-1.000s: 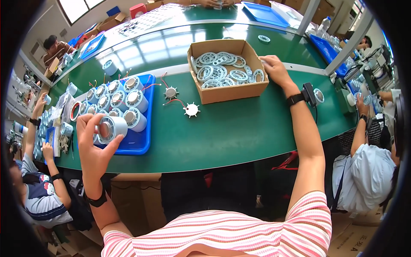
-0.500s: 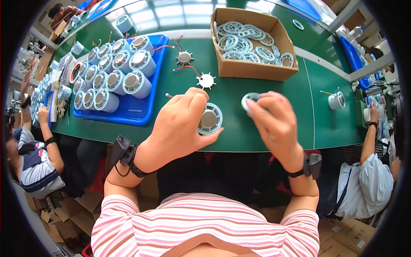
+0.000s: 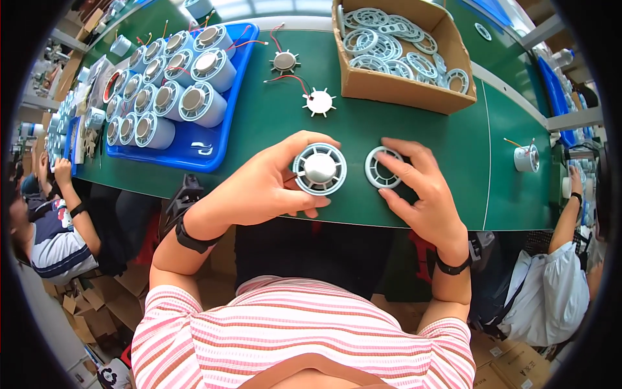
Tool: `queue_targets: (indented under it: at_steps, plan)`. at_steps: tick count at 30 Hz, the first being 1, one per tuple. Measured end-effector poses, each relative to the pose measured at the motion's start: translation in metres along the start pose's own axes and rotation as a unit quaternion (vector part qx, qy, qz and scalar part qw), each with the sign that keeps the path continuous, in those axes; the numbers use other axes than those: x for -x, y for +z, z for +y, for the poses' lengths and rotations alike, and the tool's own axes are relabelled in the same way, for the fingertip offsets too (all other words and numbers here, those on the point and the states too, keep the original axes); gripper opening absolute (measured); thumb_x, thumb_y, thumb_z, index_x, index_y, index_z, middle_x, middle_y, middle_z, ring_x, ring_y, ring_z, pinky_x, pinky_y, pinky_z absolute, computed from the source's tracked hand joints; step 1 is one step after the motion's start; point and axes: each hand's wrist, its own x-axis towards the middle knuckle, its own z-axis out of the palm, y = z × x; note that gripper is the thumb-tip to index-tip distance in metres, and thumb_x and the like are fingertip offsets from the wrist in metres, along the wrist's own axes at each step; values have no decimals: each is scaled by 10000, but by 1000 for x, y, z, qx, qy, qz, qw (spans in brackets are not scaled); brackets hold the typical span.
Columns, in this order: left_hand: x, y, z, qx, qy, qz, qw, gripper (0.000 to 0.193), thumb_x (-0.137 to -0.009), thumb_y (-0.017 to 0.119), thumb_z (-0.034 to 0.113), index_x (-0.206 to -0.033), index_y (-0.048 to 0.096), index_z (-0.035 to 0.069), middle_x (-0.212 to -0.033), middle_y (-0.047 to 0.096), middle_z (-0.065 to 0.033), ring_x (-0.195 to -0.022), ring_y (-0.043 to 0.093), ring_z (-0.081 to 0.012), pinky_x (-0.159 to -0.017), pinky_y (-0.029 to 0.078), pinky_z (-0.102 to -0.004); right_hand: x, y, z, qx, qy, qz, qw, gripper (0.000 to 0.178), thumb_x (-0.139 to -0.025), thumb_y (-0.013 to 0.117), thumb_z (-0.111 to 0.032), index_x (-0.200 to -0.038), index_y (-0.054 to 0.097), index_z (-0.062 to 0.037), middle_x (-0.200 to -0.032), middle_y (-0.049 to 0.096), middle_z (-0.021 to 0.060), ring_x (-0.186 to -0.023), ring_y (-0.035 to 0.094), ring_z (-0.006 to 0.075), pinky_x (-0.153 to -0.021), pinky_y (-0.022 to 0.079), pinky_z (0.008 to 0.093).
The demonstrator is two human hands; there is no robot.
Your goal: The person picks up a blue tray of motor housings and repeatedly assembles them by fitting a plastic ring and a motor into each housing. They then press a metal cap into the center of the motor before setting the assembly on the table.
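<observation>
My left hand (image 3: pixel 262 178) curls round a pale blue round plastic housing (image 3: pixel 341 170). A silvery metal disc (image 3: pixel 320 168) sits in the middle of its spoked top. To the right, my right hand (image 3: pixel 418 185) grips a light blue plastic ring (image 3: pixel 372 175) with open centre, index finger across it and thumb at its near edge. Beyond my hands lie two spoked discs with red wires: a white one (image 3: pixel 319 102) and a grey-centred one (image 3: pixel 285 62).
A blue tray (image 3: pixel 207 159) at the left holds several wired housings. At the far right stands a cardboard box (image 3: pixel 408 100) of spoked rings. One wired housing (image 3: pixel 526 159) stands on the green table (image 3: pixel 414 129) farther right. Co-workers sit at both sides.
The housing in my left hand now faces up more fully, its disc bright. My right fingers have spread round the ring, which shows more clearly. My view has shifted slightly.
</observation>
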Motion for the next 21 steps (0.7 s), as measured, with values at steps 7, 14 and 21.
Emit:
queue_targets:
  at_steps: [7, 14, 21]
  plan:
    - [-9, 3, -9, 55, 31, -16, 998, 658, -867, 697, -92, -1461, 481, 93, -1238, 625, -49, -927, 708, -119, -737, 605, -253, 6, 21, -8, 25, 65, 88, 994, 684, -753, 838, -26, -1393, 594, -38, -1339, 612, 178, -1239, 583, 353, -1068, 465, 411]
    - [-14, 5, -17, 74, 62, -27, 995, 659, -870, 699, -86, -1465, 471, 83, -1251, 619, -60, -1011, 683, -128, -800, 606, -273, -14, 19, -38, -142, 39, 140, 979, 786, -738, 842, 12, -1454, 520, -21, -1302, 633, 165, -1169, 626, 353, -992, 524, 402]
    - [-9, 0, -18, 67, 52, -76, 993, 624, -891, 694, -81, -1458, 475, 64, -1292, 605, -55, -1113, 645, -125, -908, 590, -292, -32, 20, -57, -134, -35, 0, 990, 881, -708, 840, 49, -1502, 465, -20, -1310, 654, 146, -1198, 632, 320, -1010, 520, 407]
